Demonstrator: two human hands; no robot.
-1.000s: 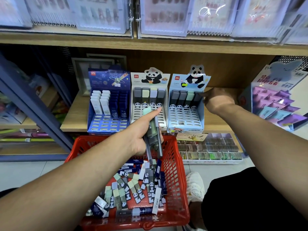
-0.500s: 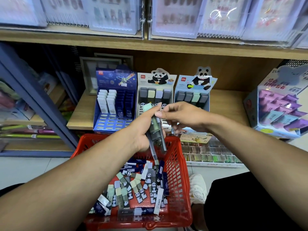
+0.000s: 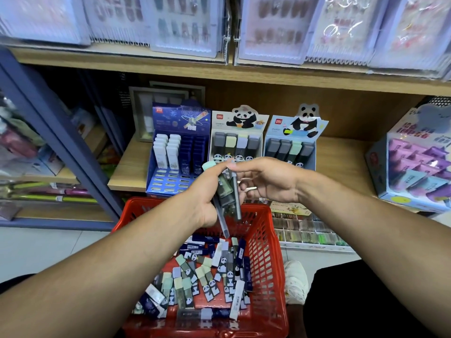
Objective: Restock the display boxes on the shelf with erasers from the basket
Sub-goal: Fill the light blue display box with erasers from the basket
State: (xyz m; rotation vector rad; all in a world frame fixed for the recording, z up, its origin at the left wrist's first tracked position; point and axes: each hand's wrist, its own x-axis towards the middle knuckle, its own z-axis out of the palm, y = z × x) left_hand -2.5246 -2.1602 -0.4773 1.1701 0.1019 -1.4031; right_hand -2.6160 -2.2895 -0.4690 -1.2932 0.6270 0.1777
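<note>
Overhead, head view: left hand [image 3: 207, 196] grips a bundle of erasers [image 3: 225, 191] above the red basket [image 3: 271, 242]. Right hand [image 3: 266, 181] pinches the top of one dark eraser in that bundle. More erasers lie loose in the basket. On the shelf [image 3: 129, 167] behind stand a blue display box [image 3: 180, 123] and two panda display boxes [image 3: 240, 123], part-filled.

red "deli" logo on blue display box [image 3: 181, 123], cream panda box [image 3: 240, 123], blue panda box [image 3: 296, 125]
</note>
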